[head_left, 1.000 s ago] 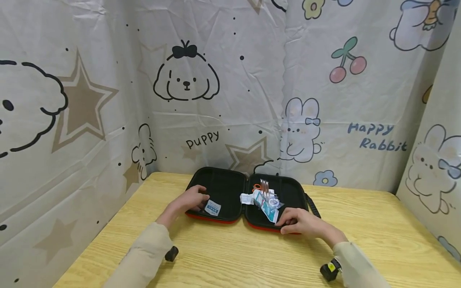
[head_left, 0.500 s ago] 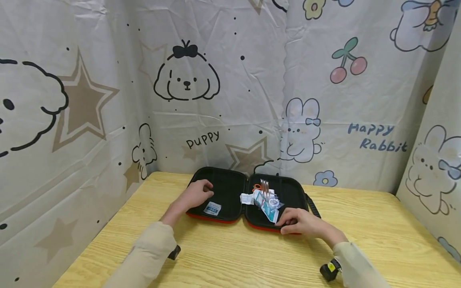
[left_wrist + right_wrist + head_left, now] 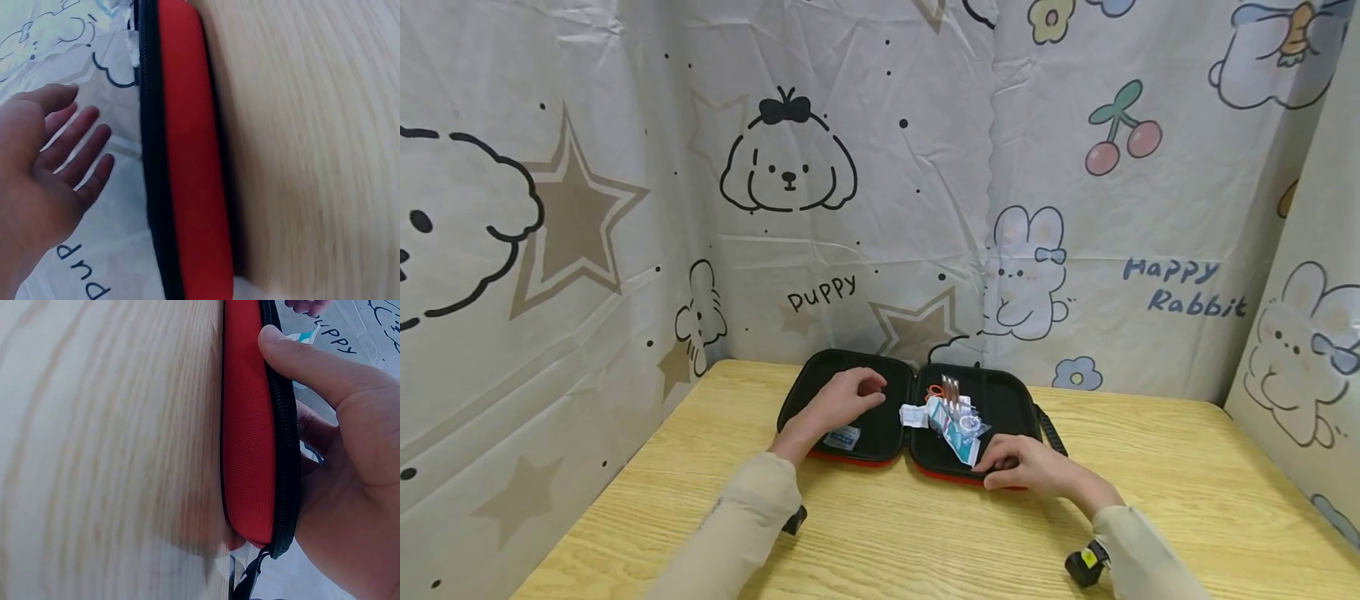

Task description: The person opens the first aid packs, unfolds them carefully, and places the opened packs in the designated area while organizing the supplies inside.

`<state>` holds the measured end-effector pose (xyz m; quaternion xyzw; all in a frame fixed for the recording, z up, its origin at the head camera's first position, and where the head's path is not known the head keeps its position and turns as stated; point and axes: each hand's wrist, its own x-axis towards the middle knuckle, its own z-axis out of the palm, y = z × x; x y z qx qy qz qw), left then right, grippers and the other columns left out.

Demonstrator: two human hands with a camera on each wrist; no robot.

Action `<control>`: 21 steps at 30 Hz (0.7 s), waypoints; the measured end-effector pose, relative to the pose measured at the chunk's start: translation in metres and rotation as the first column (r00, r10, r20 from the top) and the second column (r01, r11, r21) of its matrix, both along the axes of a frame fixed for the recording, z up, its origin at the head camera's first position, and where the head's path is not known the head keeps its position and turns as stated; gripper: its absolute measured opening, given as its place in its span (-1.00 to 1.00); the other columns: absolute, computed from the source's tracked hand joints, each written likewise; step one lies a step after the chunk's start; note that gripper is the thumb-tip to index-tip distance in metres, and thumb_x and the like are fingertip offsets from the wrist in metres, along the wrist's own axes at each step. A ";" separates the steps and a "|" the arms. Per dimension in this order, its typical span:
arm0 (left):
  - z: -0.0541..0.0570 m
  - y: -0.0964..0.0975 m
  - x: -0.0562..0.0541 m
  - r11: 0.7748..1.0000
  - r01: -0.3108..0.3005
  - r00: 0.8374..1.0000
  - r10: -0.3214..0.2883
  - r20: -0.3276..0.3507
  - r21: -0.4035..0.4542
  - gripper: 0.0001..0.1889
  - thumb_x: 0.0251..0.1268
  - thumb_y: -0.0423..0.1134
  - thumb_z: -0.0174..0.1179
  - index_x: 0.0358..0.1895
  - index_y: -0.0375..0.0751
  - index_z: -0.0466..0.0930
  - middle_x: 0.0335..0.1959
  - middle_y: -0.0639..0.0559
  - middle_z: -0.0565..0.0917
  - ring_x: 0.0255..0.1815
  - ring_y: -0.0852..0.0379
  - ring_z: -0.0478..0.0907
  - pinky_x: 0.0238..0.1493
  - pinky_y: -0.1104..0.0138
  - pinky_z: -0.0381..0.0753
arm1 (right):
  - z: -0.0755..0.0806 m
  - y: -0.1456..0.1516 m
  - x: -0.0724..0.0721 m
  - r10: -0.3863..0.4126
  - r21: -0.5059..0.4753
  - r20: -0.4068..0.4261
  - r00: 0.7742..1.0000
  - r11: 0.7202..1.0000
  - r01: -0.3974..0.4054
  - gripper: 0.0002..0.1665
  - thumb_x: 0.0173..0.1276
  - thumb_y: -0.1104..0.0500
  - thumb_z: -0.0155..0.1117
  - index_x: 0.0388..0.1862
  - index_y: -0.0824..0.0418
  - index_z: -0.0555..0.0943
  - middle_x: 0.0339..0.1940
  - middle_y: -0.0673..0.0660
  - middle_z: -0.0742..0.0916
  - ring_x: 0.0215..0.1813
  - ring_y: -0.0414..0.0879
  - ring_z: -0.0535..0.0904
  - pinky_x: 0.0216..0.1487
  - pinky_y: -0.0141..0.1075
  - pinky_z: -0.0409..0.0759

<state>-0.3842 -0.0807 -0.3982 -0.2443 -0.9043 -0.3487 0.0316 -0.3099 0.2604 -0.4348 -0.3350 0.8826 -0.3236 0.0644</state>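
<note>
A red zippered case (image 3: pixel 868 460) with a black lining lies unfolded on the wooden table. Over its left half hovers my left hand (image 3: pixel 841 397), fingers loosely bent and holding nothing; the left wrist view shows the same hand (image 3: pixel 44 162) with its fingers spread above the rim. My right hand (image 3: pixel 1028 463) grips the front edge of the right half, thumb (image 3: pixel 306 359) on the outer side and fingers inside. A small white-and-blue packet (image 3: pixel 842 438) lies in the left half, partly behind my wrist. In the right half is a teal-and-white packet (image 3: pixel 953 432).
Beside the teal packet lie orange-handled scissors (image 3: pixel 935 391), a clear bag (image 3: pixel 972 423) and several brownish strips (image 3: pixel 951 392). A white packet (image 3: pixel 913 415) spans the hinge. A black strap (image 3: pixel 1051 429) hangs off the right side. A patterned curtain (image 3: pixel 850 250) backs the table (image 3: pixel 880 542).
My left hand has moved away from the small white-and-blue packet, rightward and up over the left half. The packet stays in the case. My right hand has kept its place on the edge.
</note>
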 end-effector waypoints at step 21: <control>-0.028 0.030 -0.009 0.988 0.147 0.989 -0.146 0.028 -0.046 -0.53 0.30 -0.04 0.31 0.17 -0.23 0.60 0.07 -0.05 0.63 0.06 0.03 0.56 0.19 0.13 0.52 | 0.000 0.000 0.000 -0.018 -0.003 0.017 1.000 1.000 0.018 -0.79 0.29 -0.03 0.41 -0.13 -0.04 0.79 -0.17 -0.07 0.70 -0.18 -0.30 0.53 -0.12 -0.42 0.51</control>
